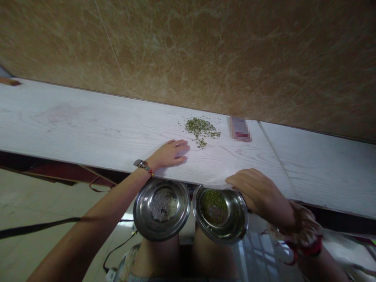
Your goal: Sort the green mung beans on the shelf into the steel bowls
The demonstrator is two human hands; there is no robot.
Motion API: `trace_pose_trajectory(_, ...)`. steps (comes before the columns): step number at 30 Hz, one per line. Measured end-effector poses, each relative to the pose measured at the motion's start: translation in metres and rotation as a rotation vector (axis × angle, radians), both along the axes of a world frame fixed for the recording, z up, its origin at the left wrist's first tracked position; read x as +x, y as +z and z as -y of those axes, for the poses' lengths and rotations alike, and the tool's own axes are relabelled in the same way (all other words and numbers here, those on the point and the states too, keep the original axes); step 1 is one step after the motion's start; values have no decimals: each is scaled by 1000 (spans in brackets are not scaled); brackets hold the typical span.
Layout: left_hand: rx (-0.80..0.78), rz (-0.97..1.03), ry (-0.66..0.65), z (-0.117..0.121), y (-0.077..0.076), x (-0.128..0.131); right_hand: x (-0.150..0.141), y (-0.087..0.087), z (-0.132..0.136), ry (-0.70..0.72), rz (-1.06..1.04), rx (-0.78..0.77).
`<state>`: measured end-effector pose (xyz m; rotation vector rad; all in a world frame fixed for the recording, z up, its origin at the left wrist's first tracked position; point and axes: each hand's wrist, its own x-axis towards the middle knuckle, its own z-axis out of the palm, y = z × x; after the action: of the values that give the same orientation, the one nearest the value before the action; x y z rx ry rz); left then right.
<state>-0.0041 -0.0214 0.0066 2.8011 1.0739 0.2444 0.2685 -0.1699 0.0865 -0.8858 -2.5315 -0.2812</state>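
My left hand (172, 152) lies flat on the white wood-grain counter with its fingers stretched out, just left of a scatter of green mung beans (200, 127). Nothing shows in it. At the counter's front edge, my right hand (255, 186) has its fingers pressed together and bent down; what they hold, if anything, is hidden. Below it stands a steel bowl (241, 227) with mung beans in the bottom. To the left of that, a second steel bowl (139, 213) contains small whitish grains. Both bowls are above my knees, under the counter's edge.
A blurred-out, flat rectangular item (241, 129) lies right of the beans by the brown marbled wall (188, 51). The narrow counter (96, 121) runs along this wall, with a seam on the right. A cable (117, 248) hangs near the tiled floor.
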Motion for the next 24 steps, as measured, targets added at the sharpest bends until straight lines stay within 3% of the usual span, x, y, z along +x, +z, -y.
trace_pose_trajectory(6,-6,-7,80,1,-1,-1,13,-3,-12,-154,-65,57)
trace_pose_trajectory(14,-16,9,141,1,0,0,16,-43,-89,-384,-168,286)
trace_pose_trajectory(19,-25,5,136,0,1,1,10,-62,-116,-393,-199,330)
trace_pose_trajectory(24,-46,-21,160,0,3,3,6,-66,-115,-302,-183,380)
